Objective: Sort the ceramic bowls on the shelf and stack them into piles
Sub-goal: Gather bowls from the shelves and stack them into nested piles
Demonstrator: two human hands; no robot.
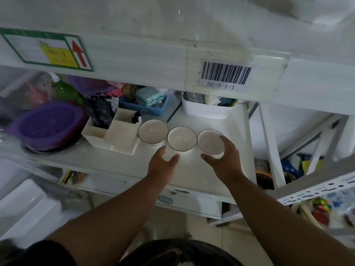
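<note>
Both hands reach for the row of three bowls on the shelf

The right hand (pixel 223 160) is spread around the near side of the right bowl (pixel 210 142), seemingly not yet gripping; the left hand (pixel 163 163) hovers empty and spread, just near of the middle bowl (pixel 182 138). Best to grip the rim firmly, lift clear, and nest it squarely into its neighbour; the left bowl (pixel 153 131) sits just beside a white organiser (pixel 113 135)

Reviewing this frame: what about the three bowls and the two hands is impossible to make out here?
Head view, the only one:
- Right bowl: near side hidden by the right hand; contact unclear.
- Left hand: open near the middle bowl; touching or not is unclear.
- Left bowl: its base is partly hidden behind the middle bowl.
- Rim colours: too dim to compare.
- Green-bordered label: text blurred.
</note>
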